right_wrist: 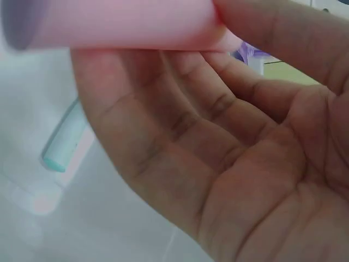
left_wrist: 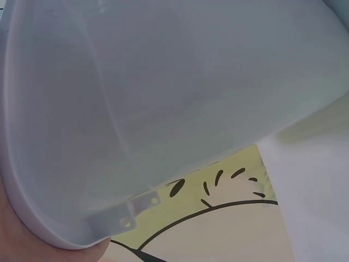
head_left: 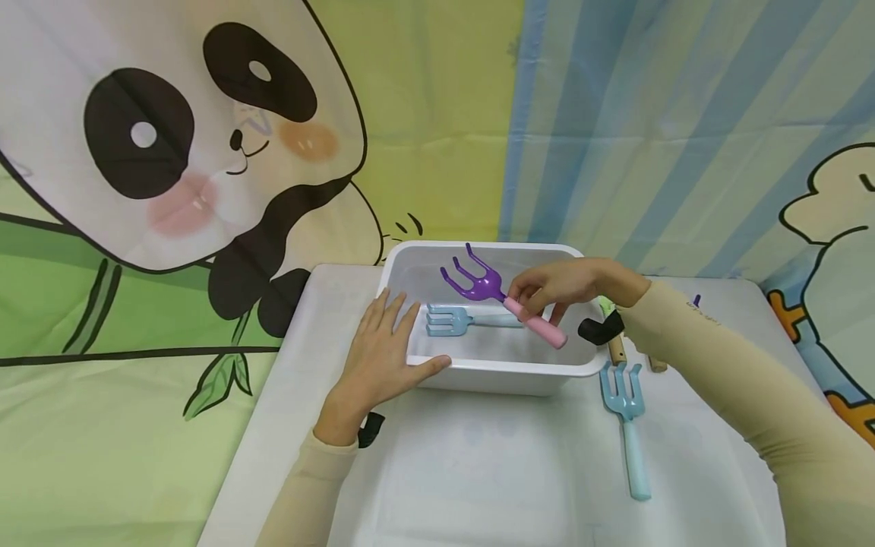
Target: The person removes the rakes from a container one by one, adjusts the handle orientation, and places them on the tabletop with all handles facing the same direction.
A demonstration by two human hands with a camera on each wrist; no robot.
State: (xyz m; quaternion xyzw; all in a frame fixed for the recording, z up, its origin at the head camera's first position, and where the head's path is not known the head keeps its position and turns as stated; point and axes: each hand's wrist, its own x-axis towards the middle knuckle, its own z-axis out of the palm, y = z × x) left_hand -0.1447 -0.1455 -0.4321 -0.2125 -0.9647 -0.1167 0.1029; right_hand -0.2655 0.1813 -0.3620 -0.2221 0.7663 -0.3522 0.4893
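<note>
Over the white plastic bin (head_left: 492, 368), my right hand (head_left: 557, 287) pinches the pink handle of a purple hand fork (head_left: 487, 286), its prongs pointing up and left. In the right wrist view the pink handle (right_wrist: 120, 24) lies between thumb and fingertips. My left hand (head_left: 383, 353) rests with spread, straight fingers on the bin's front left rim. Inside the bin lies a light blue hand fork (head_left: 451, 320), prongs to the left, the end of its handle hidden behind the pink one. The left wrist view shows the bin's outer wall (left_wrist: 191, 82) close up.
Another light blue hand fork (head_left: 625, 410) lies on the white table (head_left: 478, 471), right of the bin. Behind it are a tool with a wooden handle (head_left: 617, 349) and a second wooden handle end (head_left: 658, 365), partly hidden by my right arm. A printed curtain (head_left: 437, 114) hangs behind.
</note>
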